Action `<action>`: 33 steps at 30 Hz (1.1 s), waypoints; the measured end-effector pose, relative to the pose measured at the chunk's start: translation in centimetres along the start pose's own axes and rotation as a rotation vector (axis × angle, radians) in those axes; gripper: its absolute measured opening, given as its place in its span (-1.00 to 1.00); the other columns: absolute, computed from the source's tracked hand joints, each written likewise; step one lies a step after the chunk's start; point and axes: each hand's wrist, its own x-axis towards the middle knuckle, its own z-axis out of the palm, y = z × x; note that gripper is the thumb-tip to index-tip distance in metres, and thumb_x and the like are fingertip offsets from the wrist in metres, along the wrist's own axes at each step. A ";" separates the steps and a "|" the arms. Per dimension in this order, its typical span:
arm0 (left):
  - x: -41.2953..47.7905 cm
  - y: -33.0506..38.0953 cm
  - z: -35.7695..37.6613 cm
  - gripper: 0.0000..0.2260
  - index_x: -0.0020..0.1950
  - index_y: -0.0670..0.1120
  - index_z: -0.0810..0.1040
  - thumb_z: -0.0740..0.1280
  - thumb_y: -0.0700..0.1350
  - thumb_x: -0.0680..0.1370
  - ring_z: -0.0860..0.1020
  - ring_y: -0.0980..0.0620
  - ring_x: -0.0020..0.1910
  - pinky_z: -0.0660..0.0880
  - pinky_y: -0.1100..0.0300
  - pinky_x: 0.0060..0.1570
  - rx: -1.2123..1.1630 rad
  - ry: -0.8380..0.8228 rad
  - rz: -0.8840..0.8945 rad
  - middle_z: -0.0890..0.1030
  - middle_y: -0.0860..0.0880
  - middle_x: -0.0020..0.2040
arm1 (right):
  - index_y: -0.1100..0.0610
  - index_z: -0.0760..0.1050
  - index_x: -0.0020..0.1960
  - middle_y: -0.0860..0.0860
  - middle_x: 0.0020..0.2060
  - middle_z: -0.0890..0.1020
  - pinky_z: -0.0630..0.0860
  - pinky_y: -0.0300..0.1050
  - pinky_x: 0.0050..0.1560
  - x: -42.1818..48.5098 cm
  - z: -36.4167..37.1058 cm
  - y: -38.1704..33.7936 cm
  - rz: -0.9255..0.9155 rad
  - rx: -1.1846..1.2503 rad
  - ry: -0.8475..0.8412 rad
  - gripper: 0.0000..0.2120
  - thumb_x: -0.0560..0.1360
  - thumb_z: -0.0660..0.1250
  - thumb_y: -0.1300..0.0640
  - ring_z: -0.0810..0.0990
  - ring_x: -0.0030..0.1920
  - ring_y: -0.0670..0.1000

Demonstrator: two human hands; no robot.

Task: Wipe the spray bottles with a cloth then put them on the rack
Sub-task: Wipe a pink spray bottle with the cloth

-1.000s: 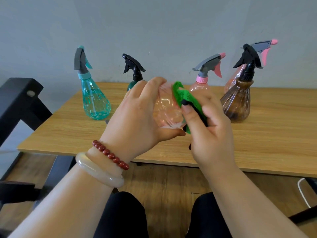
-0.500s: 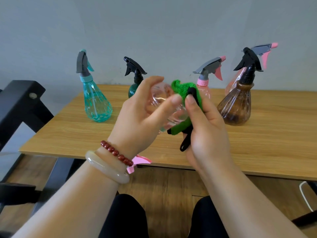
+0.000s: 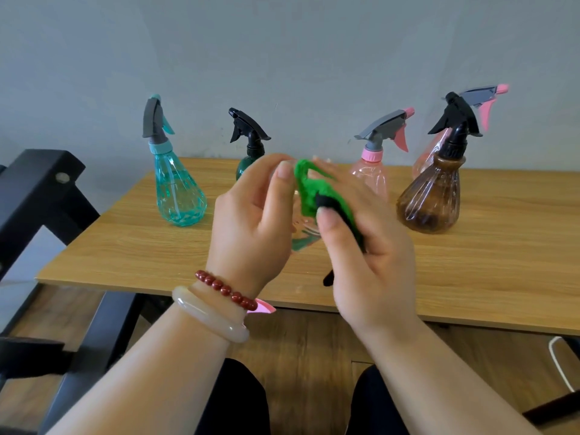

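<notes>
lower than half a second ago, the thumb of the right hand (image 3: 370,255) pinches the green cloth (image 3: 309,189) against the clear bottle (image 3: 303,229), which the left hand (image 3: 251,224) grips with curled fingers (image 3: 284,180).

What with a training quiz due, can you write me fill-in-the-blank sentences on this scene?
1. The right hand presses a ___ cloth against the held bottle.
2. The bead bracelet sits on the ___ wrist.
3. The brown bottle on the table has a ___ spray head.
Missing words: green; left; black.
</notes>
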 end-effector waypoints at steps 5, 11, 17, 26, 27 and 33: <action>0.1 0.3 0.2 -0.72 0.03 0.09 0.55 0.10 0.14 0.56 0.56 0.06 -0.14 0.48 0.24 -0.24 0.020 0.028 0.021 0.60 0.03 -0.20 | 0.01 0.58 0.06 -0.24 -0.22 0.62 0.44 -0.43 -0.16 0.8 -0.7 1.1 0.252 0.201 0.060 -0.82 0.63 0.22 0.19 0.57 -0.17 -0.25; 0.3 0.1 0.1 -0.65 0.05 0.01 0.61 0.10 0.13 0.57 0.60 0.19 -0.13 0.48 0.33 -0.16 0.020 0.057 0.035 0.64 0.15 -0.17 | 0.06 0.48 0.29 -0.15 0.17 0.60 0.48 -0.16 0.27 -0.6 -0.1 0.7 0.038 0.018 0.069 -0.73 0.62 0.20 0.18 0.54 0.26 -0.12; 0.1 0.5 0.0 -0.68 0.01 0.08 0.58 0.07 0.15 0.58 0.59 0.04 -0.16 0.53 0.02 -0.22 0.027 0.050 0.011 0.61 0.08 -0.14 | 0.13 0.56 0.21 -0.22 -0.03 0.64 0.50 -0.28 0.05 -0.4 0.0 0.7 0.220 0.127 0.088 -0.78 0.63 0.23 0.13 0.59 0.04 -0.21; -0.1 -0.5 -0.2 -0.62 0.18 -0.08 0.60 0.08 0.07 0.62 0.57 0.19 -0.24 0.44 0.34 -0.29 0.241 -0.075 0.191 0.60 0.16 -0.22 | 0.10 0.54 0.33 -0.09 0.09 0.66 0.54 -0.16 0.09 0.1 -0.5 1.6 0.396 0.231 -0.025 -0.65 0.61 0.24 -0.01 0.61 0.13 -0.10; 0.0 -0.5 -0.3 -0.62 0.17 -0.08 0.60 0.08 0.07 0.62 0.55 0.19 -0.27 0.40 0.36 -0.31 0.244 -0.070 0.195 0.58 0.16 -0.24 | 0.08 0.50 0.37 -0.05 0.21 0.63 0.51 -0.06 0.24 -0.3 -0.4 1.5 0.358 0.230 -0.033 -0.64 0.61 0.24 0.03 0.55 0.26 -0.05; -0.4 -0.3 -0.3 -0.61 0.23 -0.11 0.59 0.13 0.08 0.61 0.58 0.09 -0.28 0.51 0.12 -0.31 0.292 -0.092 0.271 0.64 0.06 -0.21 | 0.10 0.62 0.13 -0.19 -0.23 0.64 0.44 -0.38 -0.19 0.8 -1.3 2.3 0.379 0.110 0.018 -0.76 0.63 0.21 0.07 0.58 -0.19 -0.21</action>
